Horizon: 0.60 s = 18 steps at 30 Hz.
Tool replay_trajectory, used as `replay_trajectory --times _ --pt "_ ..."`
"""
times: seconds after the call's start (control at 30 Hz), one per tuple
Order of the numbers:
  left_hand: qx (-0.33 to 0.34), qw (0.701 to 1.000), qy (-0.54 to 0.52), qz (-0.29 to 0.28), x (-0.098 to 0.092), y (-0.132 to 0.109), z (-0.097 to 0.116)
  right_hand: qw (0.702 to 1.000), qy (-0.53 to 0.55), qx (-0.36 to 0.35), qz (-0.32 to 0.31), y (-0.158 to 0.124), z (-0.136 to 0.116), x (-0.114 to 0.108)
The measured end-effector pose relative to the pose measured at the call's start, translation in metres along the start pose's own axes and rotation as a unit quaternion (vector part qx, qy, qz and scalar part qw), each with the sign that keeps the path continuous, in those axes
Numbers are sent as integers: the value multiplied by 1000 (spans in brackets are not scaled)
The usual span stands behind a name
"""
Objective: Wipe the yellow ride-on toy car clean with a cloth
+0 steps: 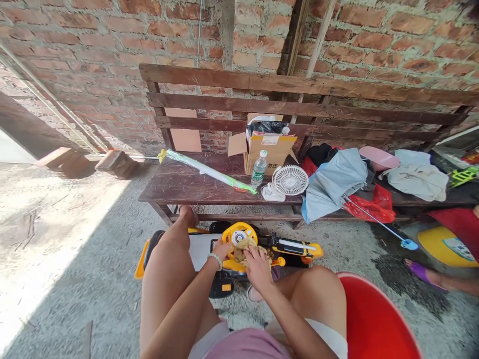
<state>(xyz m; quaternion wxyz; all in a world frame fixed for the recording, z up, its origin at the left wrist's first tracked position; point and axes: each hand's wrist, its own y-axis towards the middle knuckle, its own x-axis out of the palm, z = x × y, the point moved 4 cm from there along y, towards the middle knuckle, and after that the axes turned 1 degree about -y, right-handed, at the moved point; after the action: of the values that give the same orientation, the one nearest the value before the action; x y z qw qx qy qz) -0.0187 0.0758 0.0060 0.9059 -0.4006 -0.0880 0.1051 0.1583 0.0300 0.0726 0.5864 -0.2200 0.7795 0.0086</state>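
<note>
A yellow and black toy ride-on vehicle [239, 274] stands on the ground between my legs and the bench. Its yellow steering wheel [229, 234] with a white and black hub faces up at me. My left hand [223, 249], with a beaded bracelet at the wrist, closes on the left side of the wheel's rim. A crumpled tan cloth [243, 247] lies over the wheel's lower right side. My right hand [258, 264] presses on the cloth, its fingers bent round it. A black and yellow arm [292, 245] of the toy reaches off to the right.
The wooden bench [149, 192] holds a cardboard box [271, 152], water bottle [259, 169], white fan [291, 180], wrapped long item [209, 172] and grey-blue umbrella [337, 177]. A red tub [374, 319] stands by my right leg. Another person's foot [424, 274] shows at right. Loose bricks [116, 163] lie left.
</note>
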Motion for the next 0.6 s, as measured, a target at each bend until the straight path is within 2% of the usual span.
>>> replay_trajectory --times 0.1,0.2,0.3,0.37,0.43,0.6 --pt "-2 998 53 43 -8 -4 -6 997 45 60 33 24 13 -13" --pt "-3 995 85 53 -13 -5 -6 989 88 91 82 56 18 -34" --pt "-8 995 95 39 -14 -5 -4 984 98 132 62 79 20 -45" --pt "-14 995 93 22 -13 -6 -2 984 95 147 18 84 21 -41" --pt "-20 996 87 9 -13 -7 0 984 96 150 1 81 23 -32" --pt "-21 998 57 -3 -14 -6 6 966 163 196 34 54 28 -4"
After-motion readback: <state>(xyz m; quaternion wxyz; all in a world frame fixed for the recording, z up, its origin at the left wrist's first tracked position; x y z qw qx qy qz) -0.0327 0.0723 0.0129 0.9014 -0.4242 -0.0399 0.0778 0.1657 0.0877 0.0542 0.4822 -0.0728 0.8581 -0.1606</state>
